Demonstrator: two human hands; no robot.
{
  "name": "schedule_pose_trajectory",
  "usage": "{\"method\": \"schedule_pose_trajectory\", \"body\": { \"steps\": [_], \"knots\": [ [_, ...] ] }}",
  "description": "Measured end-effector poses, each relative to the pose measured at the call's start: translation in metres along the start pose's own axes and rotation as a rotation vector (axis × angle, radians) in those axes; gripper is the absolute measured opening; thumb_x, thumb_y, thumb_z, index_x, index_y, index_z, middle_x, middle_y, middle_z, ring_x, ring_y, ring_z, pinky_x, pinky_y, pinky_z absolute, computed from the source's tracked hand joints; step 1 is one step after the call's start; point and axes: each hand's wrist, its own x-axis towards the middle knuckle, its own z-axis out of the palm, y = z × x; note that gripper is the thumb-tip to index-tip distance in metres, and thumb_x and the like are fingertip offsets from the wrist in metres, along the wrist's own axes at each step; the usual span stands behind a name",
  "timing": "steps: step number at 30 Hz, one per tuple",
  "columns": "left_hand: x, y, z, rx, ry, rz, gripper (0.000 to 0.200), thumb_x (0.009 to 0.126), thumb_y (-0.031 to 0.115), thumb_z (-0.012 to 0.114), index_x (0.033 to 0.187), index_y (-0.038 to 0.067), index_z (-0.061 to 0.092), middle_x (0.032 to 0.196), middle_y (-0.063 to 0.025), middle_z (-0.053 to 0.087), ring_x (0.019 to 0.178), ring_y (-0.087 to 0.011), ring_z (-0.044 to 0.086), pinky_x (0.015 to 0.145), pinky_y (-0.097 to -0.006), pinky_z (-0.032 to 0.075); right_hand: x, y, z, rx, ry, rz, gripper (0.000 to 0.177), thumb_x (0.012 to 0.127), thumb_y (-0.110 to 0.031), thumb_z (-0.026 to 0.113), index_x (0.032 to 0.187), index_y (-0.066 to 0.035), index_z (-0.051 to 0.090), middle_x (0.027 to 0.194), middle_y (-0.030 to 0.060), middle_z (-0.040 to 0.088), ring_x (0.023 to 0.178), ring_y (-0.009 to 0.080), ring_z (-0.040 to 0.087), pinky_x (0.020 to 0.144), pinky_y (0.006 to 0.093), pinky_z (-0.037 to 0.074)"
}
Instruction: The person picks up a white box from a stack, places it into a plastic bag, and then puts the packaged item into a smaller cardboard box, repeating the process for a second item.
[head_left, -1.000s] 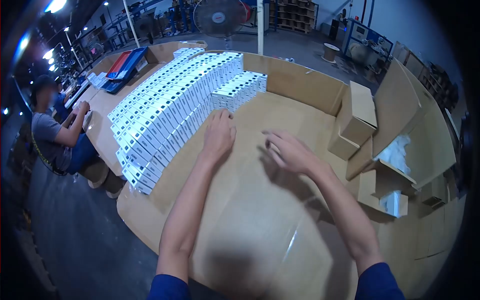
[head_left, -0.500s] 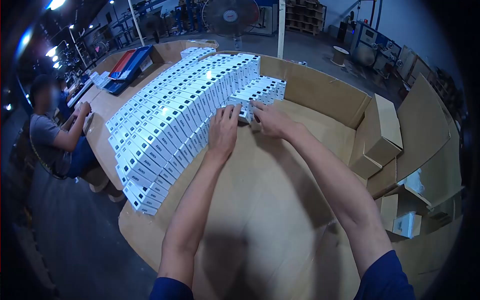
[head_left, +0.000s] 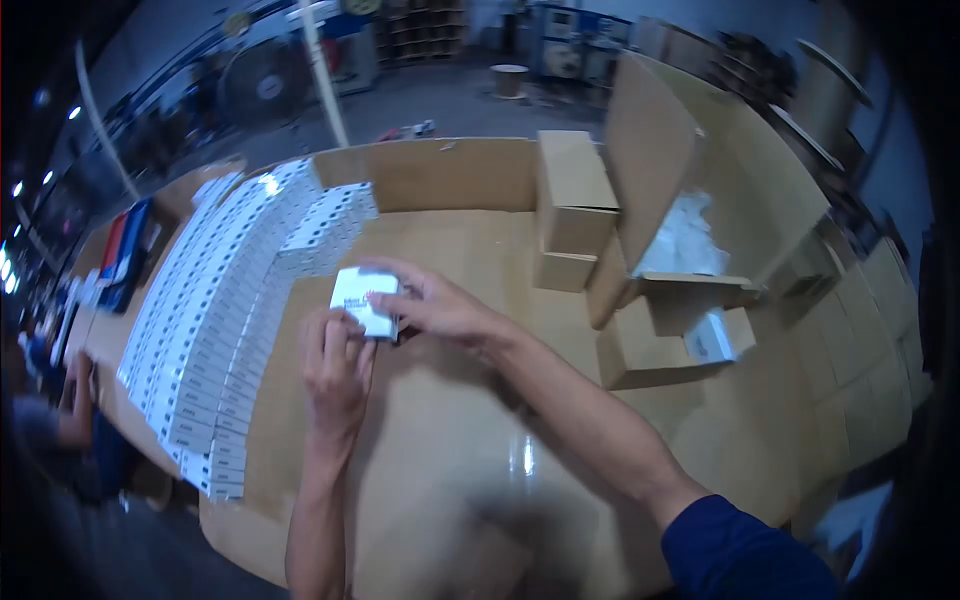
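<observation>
Over the cardboard-covered table (head_left: 450,400), I hold a small white box (head_left: 352,289) between both hands. Dark print and a red mark show on its upward face. My left hand (head_left: 335,365) has its fingers curled against the near lower edge of the box. From the right, my right hand (head_left: 440,305) grips it, with the thumb on the top face and the fingers around the far side. To the left stand long, tight rows of white boxes (head_left: 205,340). A shorter, lower block of white boxes (head_left: 328,222) adjoins them at the back.
Two stacked brown cartons (head_left: 577,205) stand at the back right. Nearer is an open carton (head_left: 650,345) with a white box (head_left: 710,335) inside. A large cardboard box (head_left: 655,130) holds clear plastic. A red and blue tray (head_left: 125,250) and a person (head_left: 60,420) are at left.
My hands have come away from the end of the white box rows, nearer to me, with a white box now between them. The view has turned to the right.
</observation>
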Motion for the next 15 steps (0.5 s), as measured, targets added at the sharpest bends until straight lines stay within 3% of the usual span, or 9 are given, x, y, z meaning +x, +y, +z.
{"method": "schedule_pose_trajectory", "body": {
  "steps": [2,4,7,10,11,13,15],
  "knots": [
    [0.001,0.046,-0.007,-0.144,-0.096,-0.004,0.028,0.077,0.001,0.081,0.096,0.0,0.059,0.093,-0.0118,0.06,0.078,-0.026,0.062,0.067,-0.0372,0.051,-0.052,-0.012,-0.009,-0.043,0.041,-0.037,0.029,0.102,-0.022,0.065,0.128,-0.009,0.064,0.107,0.003,0.065,0.088,0.0089,0.059,0.074,0.0258,0.051],
    [0.011,0.087,-0.016,-0.319,-0.237,-0.031,0.028,0.08,0.01,0.082,0.096,0.003,0.059,0.084,-0.0096,0.06,0.066,-0.0241,0.058,0.059,-0.037,0.048,-0.103,-0.021,-0.027,-0.135,0.014,-0.055,0.02,0.103,-0.019,0.063,0.119,-0.007,0.068,0.106,0.0047,0.066,0.092,0.0101,0.061,0.074,0.027,0.055],
    [0.03,0.132,-0.009,-0.37,-0.314,-0.003,0.021,0.089,0.021,0.076,0.088,0.005,0.062,0.067,-0.0055,0.057,0.049,-0.0196,0.052,0.048,-0.0339,0.042,-0.182,-0.059,-0.048,-0.011,0.058,0.154,0.018,0.105,-0.013,0.057,0.11,-0.001,0.069,0.106,0.0065,0.068,0.102,0.0139,0.065,0.08,0.032,0.063],
    [0.06,0.186,0.022,-0.503,-0.192,0.166,0.022,0.094,0.021,0.068,0.08,0.005,0.063,0.059,-0.0053,0.055,0.046,-0.0197,0.052,0.047,-0.0343,0.042,-0.244,-0.09,-0.089,-0.322,0.144,-0.116,0.018,0.105,-0.006,0.054,0.109,0.0,0.07,0.107,0.0064,0.069,0.1,0.0139,0.065,0.082,0.0296,0.059],
    [0.074,0.209,0.032,-0.528,-0.2,0.207,0.019,0.094,0.012,0.065,0.077,0.004,0.063,0.06,-0.0082,0.054,0.049,-0.021,0.054,0.048,-0.035,0.042,-0.264,-0.107,-0.1,-0.442,0.274,-0.157,0.018,0.101,-0.003,0.054,0.108,-0.002,0.071,0.103,0.007,0.071,0.097,0.0147,0.065,0.085,0.031,0.055],
    [0.104,0.255,0.064,-0.528,-0.167,0.262,0.017,0.093,0.01,0.066,0.078,0.003,0.063,0.06,-0.0108,0.054,0.049,-0.0256,0.054,0.049,-0.0372,0.042,-0.299,-0.134,-0.138,-0.73,0.501,-0.249,0.02,0.098,-0.002,0.056,0.107,-0.006,0.073,0.098,0.0087,0.072,0.092,0.0182,0.063,0.089,0.0334,0.049],
    [0.142,0.303,0.103,-0.495,-0.279,0.188,0.023,0.093,0.015,0.07,0.079,-0.001,0.06,0.062,-0.0182,0.056,0.053,-0.0341,0.055,0.052,-0.0428,0.043,-0.319,-0.154,-0.178,-0.839,0.735,-0.358,0.023,0.099,-0.008,0.057,0.114,-0.008,0.074,0.101,0.0139,0.07,0.094,0.0236,0.06,0.091,0.0361,0.048]
  ]
}}
